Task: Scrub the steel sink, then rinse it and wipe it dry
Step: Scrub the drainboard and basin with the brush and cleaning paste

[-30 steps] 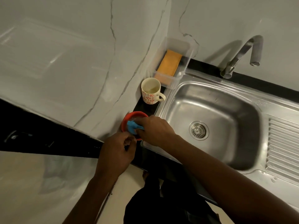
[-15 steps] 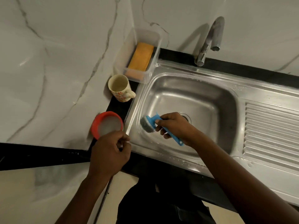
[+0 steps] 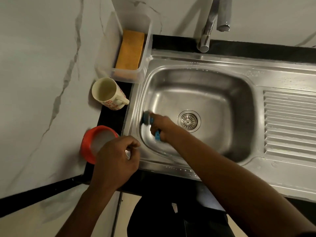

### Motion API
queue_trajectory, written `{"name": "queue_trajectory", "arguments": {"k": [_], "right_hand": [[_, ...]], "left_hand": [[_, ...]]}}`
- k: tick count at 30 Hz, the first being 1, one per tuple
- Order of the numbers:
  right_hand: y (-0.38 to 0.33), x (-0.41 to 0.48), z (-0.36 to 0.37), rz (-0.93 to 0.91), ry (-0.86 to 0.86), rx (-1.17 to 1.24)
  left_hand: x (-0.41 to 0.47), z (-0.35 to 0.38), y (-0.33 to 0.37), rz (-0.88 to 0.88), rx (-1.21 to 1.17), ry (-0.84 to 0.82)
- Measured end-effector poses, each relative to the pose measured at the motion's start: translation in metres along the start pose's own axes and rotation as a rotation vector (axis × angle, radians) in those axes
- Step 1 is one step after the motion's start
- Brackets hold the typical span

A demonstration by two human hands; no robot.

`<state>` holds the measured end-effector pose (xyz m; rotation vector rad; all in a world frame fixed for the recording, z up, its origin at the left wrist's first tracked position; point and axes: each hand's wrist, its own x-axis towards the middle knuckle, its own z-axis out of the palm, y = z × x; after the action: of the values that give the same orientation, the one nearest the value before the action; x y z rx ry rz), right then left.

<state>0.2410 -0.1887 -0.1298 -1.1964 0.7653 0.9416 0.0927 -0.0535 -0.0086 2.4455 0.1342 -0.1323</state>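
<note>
Grips probably light, stiff brush point(image 3: 148, 119) by its handle in right hand point(image 3: 163, 128), scrubbing left wall of slick steel sink point(image 3: 213, 93); cannot tell contents of curled left hand point(image 3: 116, 159).

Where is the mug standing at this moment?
In the head view, the mug stands left of the sink, between the clear tray and the red tub.

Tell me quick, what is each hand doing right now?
Left hand: fingers curled, cannot tell if it holds anything.
Right hand: holding the blue scrub brush.
</note>
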Motion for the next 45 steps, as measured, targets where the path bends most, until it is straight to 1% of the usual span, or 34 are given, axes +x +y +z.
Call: {"name": "queue_trajectory", "arguments": {"k": [2,4,5,7,10,12,13,14,17,19,20,22,24,26,27,28,29,32,34,35,37,41,43,45], "right_hand": [[-0.038,0.012,0.006,-0.058,0.05,0.112],[-0.071,0.016,0.007,-0.085,0.046,0.19],[-0.075,0.017,0.006,-0.088,0.039,0.205],[-0.059,0.015,0.002,-0.036,-0.002,0.141],[-0.005,0.003,-0.01,0.165,-0.08,-0.013],[0.01,-0.006,-0.013,0.263,-0.121,0.018],[0.005,-0.007,-0.012,0.259,-0.129,0.04],[-0.005,-0.002,-0.012,0.214,-0.139,0.061],[-0.063,0.02,-0.008,0.052,-0.083,0.185],[-0.091,0.029,-0.004,0.003,-0.056,0.255],[-0.093,0.036,-0.005,0.008,-0.034,0.265],[-0.072,0.037,-0.004,0.035,-0.043,0.185],[-0.023,0.032,-0.005,0.146,-0.047,0.0],[0.017,0.018,-0.009,0.275,-0.063,-0.075],[0.023,0.012,-0.012,0.297,-0.054,-0.089],[0.018,0.011,-0.012,0.284,-0.063,-0.076],[0.004,0.012,-0.013,0.228,-0.082,-0.042],[-0.064,0.024,-0.008,0.033,-0.087,0.168],[-0.092,0.032,-0.004,0.016,-0.062,0.297],[-0.091,0.037,-0.004,0.032,-0.039,0.298],[-0.069,0.042,-0.005,0.081,-0.05,0.259],[0.017,0.022,-0.009,0.28,-0.089,-0.012],[0.03,0.024,-0.013,0.284,-0.094,-0.033],[0.003,0.041,-0.013,0.202,-0.082,0.064]], "left_hand": [[0.007,-0.003,-0.003,0.014,-0.011,-0.011],[0.012,-0.005,-0.004,0.014,-0.012,-0.018],[0.013,-0.005,-0.004,0.01,-0.01,-0.024],[0.017,-0.005,-0.004,0.009,-0.014,-0.027],[0.021,-0.005,-0.003,0.022,-0.026,-0.046],[0.025,-0.006,-0.004,0.022,-0.037,-0.058],[0.026,-0.006,-0.005,0.019,-0.041,-0.059],[0.028,-0.006,-0.006,0.016,-0.043,-0.062],[0.03,-0.005,-0.006,0.009,-0.038,-0.067],[0.031,-0.004,-0.005,0.004,-0.028,-0.064],[0.031,-0.004,-0.004,-0.002,-0.025,-0.065],[0.032,-0.005,-0.001,-0.016,-0.028,-0.059],[0.033,-0.005,0.003,-0.021,-0.034,-0.048],[0.035,-0.005,0.006,-0.021,-0.042,-0.041],[0.036,-0.005,0.007,-0.021,-0.043,-0.04],[0.037,-0.005,0.008,-0.022,-0.039,-0.04],[0.038,-0.005,0.008,-0.023,-0.034,-0.042],[0.038,-0.004,0.007,-0.034,-0.028,-0.041],[0.036,-0.004,0.004,-0.041,-0.035,-0.031],[0.035,-0.005,0.002,-0.045,-0.044,-0.025],[0.032,-0.006,-0.001,-0.055,-0.067,-0.003],[0.031,-0.004,-0.004,-0.06,-0.042,0.004],[0.032,-0.002,-0.003,-0.057,-0.034,0.006],[0.032,-0.002,0.001,-0.044,-0.037,0.003]]}}
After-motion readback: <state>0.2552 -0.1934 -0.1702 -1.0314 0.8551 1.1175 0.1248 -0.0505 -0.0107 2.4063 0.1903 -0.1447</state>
